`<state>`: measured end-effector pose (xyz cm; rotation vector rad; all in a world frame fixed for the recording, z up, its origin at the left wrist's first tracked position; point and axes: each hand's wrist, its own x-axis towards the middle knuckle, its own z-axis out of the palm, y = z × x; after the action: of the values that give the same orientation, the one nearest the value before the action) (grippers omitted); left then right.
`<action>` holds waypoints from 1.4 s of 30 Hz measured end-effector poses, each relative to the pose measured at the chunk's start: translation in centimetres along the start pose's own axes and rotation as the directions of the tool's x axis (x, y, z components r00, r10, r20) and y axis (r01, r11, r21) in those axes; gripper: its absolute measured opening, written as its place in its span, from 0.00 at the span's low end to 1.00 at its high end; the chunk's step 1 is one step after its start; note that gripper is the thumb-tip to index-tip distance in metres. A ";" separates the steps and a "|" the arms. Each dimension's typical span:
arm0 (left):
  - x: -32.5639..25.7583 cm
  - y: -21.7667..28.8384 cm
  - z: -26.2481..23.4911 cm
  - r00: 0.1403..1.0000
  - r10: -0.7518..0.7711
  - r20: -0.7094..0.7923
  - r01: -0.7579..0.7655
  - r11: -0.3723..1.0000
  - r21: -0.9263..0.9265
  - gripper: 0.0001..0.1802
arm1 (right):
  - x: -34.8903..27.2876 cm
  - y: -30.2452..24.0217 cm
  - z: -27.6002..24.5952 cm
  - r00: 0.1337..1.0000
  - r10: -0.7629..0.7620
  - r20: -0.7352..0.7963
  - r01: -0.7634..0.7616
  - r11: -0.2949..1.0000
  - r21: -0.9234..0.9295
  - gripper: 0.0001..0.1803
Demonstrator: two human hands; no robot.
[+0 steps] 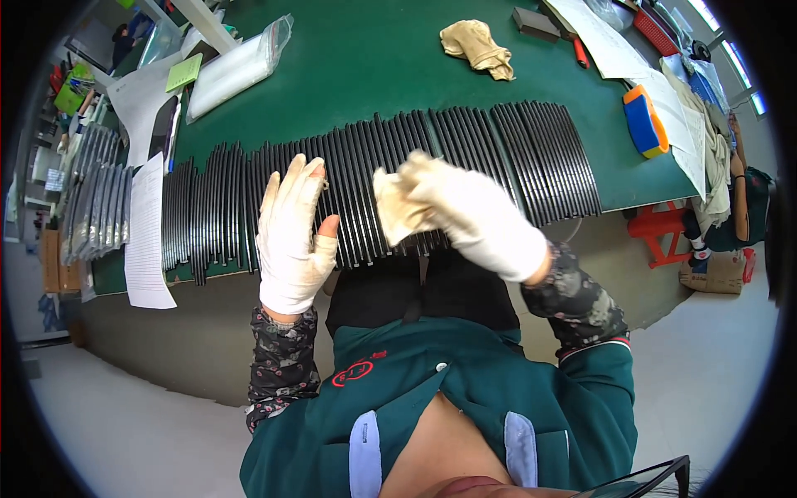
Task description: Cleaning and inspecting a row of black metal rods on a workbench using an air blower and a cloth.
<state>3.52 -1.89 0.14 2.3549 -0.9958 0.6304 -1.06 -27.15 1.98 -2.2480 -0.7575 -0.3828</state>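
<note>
Many slim black rods (357,178) lie side by side in a long row along the near edge of the green table. My left hand (292,232), in a white glove with bare thumb and fingertip, rests flat over the rods left of the middle, its fingers stretched out. A beige cloth (398,212) is bunched in my gloved right hand (469,207), which is over the rods right of the middle. The right fingers are slightly blurred. Part of the row is hidden beneath both hands and the cloth.
Farther back lie a crumpled beige cloth (480,48), a dark block (535,25) and a clear plastic bag (241,70). A blue and orange sponge (646,122) sits at the right. A printed sheet (148,236) overhangs the left edge. Another person (751,199) and a red stool (658,232) are at far right.
</note>
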 end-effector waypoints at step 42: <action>0.3 5.1 0.9 0.893 0.013 0.451 0.026 0.997 -0.079 0.40 | -9.3 3.8 -6.0 0.918 0.349 -0.189 -0.389 0.695 -0.605 0.22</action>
<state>0.10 -5.67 0.97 2.4812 -1.1782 0.0241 -6.33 -37.38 -0.28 -2.9296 -0.1051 -0.5648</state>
